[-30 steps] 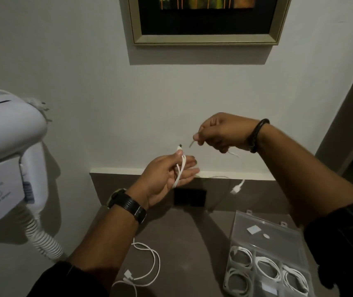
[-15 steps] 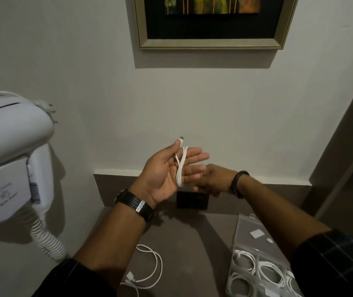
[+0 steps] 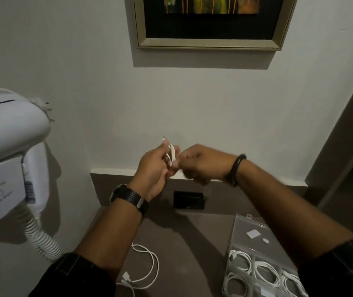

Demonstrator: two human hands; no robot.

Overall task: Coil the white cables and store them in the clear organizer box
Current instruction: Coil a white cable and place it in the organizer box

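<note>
Both hands [image 3: 172, 166] pinch the white cable [image 3: 172, 154] above the counter's [image 3: 192, 243] bare middle.

Tabletop [image 3: 184, 236]: dark brown, matte, set against a pale wall. Clear organizer box [image 3: 255, 234]: open, lying at the tabletop's right, coiled white cables [image 3: 264, 272] in its compartments. Loose white cable [image 3: 145, 269]: uncoiled, lying left of the box, well apart from it, connector end nearest the front edge.
</note>
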